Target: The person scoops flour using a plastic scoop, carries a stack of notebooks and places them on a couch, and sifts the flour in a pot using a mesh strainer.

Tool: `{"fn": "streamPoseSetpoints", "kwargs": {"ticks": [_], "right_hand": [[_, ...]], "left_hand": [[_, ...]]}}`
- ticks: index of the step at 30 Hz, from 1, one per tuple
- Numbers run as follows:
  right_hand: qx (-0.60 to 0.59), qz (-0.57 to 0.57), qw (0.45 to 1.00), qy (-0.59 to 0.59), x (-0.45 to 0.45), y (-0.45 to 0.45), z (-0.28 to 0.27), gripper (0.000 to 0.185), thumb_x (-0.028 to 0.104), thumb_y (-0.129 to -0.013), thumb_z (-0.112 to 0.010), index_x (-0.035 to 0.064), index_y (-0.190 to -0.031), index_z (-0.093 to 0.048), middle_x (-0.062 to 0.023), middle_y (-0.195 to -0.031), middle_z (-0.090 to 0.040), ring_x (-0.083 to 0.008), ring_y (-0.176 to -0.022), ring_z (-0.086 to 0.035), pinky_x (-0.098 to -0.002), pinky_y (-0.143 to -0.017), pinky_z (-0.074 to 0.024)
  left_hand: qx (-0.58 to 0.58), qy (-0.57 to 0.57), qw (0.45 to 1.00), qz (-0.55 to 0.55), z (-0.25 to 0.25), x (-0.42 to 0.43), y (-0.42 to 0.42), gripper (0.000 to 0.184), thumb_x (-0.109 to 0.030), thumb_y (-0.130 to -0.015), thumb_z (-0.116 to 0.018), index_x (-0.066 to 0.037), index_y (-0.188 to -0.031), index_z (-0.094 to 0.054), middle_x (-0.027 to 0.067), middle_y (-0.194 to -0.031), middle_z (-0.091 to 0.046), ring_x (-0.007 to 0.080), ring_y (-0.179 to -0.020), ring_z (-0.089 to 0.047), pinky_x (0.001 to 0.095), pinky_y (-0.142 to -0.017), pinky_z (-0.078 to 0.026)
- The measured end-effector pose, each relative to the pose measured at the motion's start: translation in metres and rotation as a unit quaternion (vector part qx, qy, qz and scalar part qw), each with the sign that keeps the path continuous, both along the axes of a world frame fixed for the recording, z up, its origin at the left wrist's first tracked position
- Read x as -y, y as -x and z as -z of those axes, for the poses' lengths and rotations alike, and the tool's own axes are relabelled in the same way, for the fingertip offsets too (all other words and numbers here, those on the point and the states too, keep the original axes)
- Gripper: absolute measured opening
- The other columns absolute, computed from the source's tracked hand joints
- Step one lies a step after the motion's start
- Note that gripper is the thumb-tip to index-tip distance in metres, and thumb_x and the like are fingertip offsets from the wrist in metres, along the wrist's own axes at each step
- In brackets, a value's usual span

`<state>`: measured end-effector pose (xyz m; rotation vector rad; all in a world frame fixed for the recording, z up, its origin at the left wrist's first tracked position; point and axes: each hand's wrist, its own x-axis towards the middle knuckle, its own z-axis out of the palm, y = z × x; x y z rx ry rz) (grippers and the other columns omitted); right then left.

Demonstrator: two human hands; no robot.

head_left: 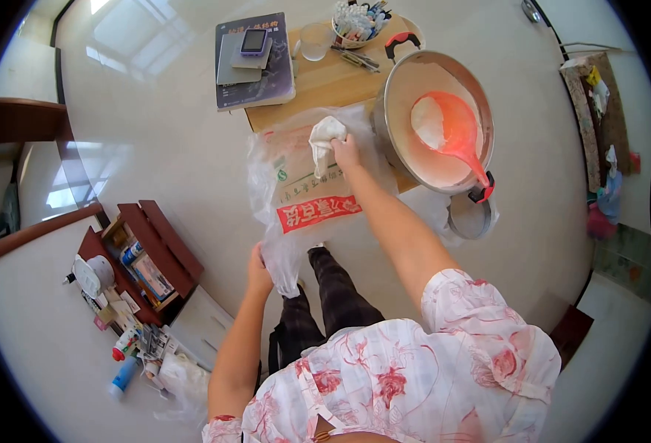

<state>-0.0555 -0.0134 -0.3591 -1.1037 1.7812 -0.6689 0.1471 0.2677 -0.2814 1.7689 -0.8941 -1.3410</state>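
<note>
My right hand (347, 151) is closed on a crumpled white cloth (327, 136), held over a clear plastic bag with red and green print (318, 213). The bag lies spread on the wooden table and hangs over its front edge. At the bag's lower left, my left hand (259, 267) grips the loose edge of the plastic; part of the fingers is hidden. To the right of my right hand stands a large metal pot (386, 111) with white powder inside. A translucent red plastic scoop (462, 129) rests in it, its handle against the rim.
On the wooden table (307, 81) are a book (279, 66) with small devices on it, a glass (316, 43) and a basket of pens (360, 22). A round sieve-like item (470, 215) sits below the pot. A cluttered cabinet (137, 266) stands at left.
</note>
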Motion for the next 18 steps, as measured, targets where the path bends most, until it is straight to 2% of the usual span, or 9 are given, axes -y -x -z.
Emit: {"fn": "streamPoseSetpoints", "kwargs": {"ticks": [1, 5, 7, 8, 10, 13, 16, 17, 18], "right_hand": [[-0.066, 0.000, 0.997, -0.037, 0.006, -0.002, 0.004, 0.041, 0.028, -0.074, -0.057, -0.0025, -0.102, -0.052, -0.0222, -0.098, -0.060, -0.0394, -0.093, -0.056, -0.0393, -0.080, -0.0436], [-0.046, -0.001, 0.998, -0.046, 0.012, -0.003, 0.001, 0.040, 0.026, -0.073, -0.059, -0.0027, -0.100, -0.053, -0.0188, -0.094, -0.061, -0.0336, -0.085, -0.059, -0.0384, -0.076, -0.0457], [0.078, 0.029, 0.994, -0.068, 0.008, 0.000, -0.015, 0.035, 0.022, -0.074, -0.059, -0.0023, -0.098, -0.053, -0.0138, -0.091, -0.060, -0.0244, -0.075, -0.061, -0.0349, -0.065, -0.0499], [0.078, 0.025, 0.994, -0.067, 0.003, 0.001, -0.024, 0.035, 0.022, -0.074, -0.059, -0.0023, -0.098, -0.053, -0.0138, -0.091, -0.060, -0.0244, -0.075, -0.061, -0.0349, -0.065, -0.0499], [0.230, 0.066, 0.971, -0.020, -0.009, 0.005, -0.041, 0.029, 0.017, -0.075, -0.059, -0.0014, -0.097, -0.054, -0.0091, -0.086, -0.059, -0.0165, -0.068, -0.059, -0.0289, -0.053, -0.0502], [0.205, 0.070, 0.976, 0.024, -0.020, 0.007, -0.053, 0.025, 0.015, -0.077, -0.057, -0.0009, -0.097, -0.053, -0.0088, -0.086, -0.059, -0.0161, -0.066, -0.059, -0.0266, -0.048, -0.0497], [0.160, 0.126, 0.979, 0.025, 0.002, 0.006, -0.043, 0.029, 0.016, -0.077, -0.057, -0.0016, -0.099, -0.051, -0.0088, -0.082, -0.058, -0.0163, -0.064, -0.059, -0.0262, -0.046, -0.0486], [0.108, 0.113, 0.987, -0.037, 0.015, 0.008, -0.039, 0.042, 0.021, -0.077, -0.059, -0.0019, -0.110, -0.047, -0.0159, -0.097, -0.057, -0.0247, -0.080, -0.061, -0.0328, -0.062, -0.0520], [0.107, 0.104, 0.988, -0.043, 0.022, 0.006, -0.028, 0.042, 0.021, -0.077, -0.059, -0.0019, -0.110, -0.047, -0.0159, -0.097, -0.057, -0.0247, -0.080, -0.061, -0.0328, -0.062, -0.0520]], "left_hand": [[-0.009, -0.014, 0.999, 0.028, 0.005, -0.006, -0.003, 0.052, 0.008, -0.076, -0.053, -0.002, -0.124, -0.035, 0.0152, -0.110, -0.054, 0.0210, -0.095, -0.056, 0.0313, -0.077, -0.047], [-0.028, -0.095, 0.995, -0.004, 0.008, -0.016, -0.008, 0.050, 0.010, -0.077, -0.047, -0.001, -0.124, -0.035, 0.0173, -0.115, -0.050, 0.0221, -0.098, -0.054, 0.0320, -0.078, -0.047], [0.082, -0.062, 0.995, 0.007, -0.010, -0.011, -0.010, 0.057, 0.012, -0.074, -0.042, -0.004, -0.128, -0.034, 0.0148, -0.118, -0.049, 0.0221, -0.102, -0.052, 0.0328, -0.086, -0.043], [0.081, -0.061, 0.995, 0.004, -0.018, -0.006, -0.013, 0.057, 0.012, -0.074, -0.042, -0.004, -0.128, -0.034, 0.0148, -0.118, -0.049, 0.0221, -0.102, -0.052, 0.0328, -0.086, -0.043], [0.167, 0.000, 0.986, -0.003, -0.034, 0.006, -0.017, 0.061, 0.013, -0.071, -0.037, -0.006, -0.129, -0.034, 0.0130, -0.119, -0.049, 0.0231, -0.102, -0.051, 0.0329, -0.084, -0.043], [0.163, 0.057, 0.985, 0.011, -0.054, 0.017, -0.025, 0.058, 0.012, -0.072, -0.039, -0.007, -0.127, -0.038, 0.0097, -0.119, -0.049, 0.0219, -0.101, -0.052, 0.0316, -0.083, -0.043], [0.173, 0.050, 0.983, 0.029, -0.073, 0.018, -0.032, 0.054, 0.010, -0.074, -0.042, -0.007, -0.125, -0.041, 0.0079, -0.118, -0.050, 0.0202, -0.101, -0.052, 0.0299, -0.082, -0.042], [0.174, 0.045, 0.984, 0.020, -0.079, 0.014, -0.036, 0.054, 0.010, -0.074, -0.042, -0.007, -0.125, -0.041, 0.0079, -0.118, -0.050, 0.0202, -0.101, -0.052, 0.0299, -0.082, -0.042], [0.171, 0.039, 0.984, 0.017, -0.085, 0.008, -0.043, 0.052, 0.009, -0.075, -0.042, -0.006, -0.124, -0.042, 0.0076, -0.117, -0.051, 0.0191, -0.101, -0.052, 0.0294, -0.083, -0.042]]}}
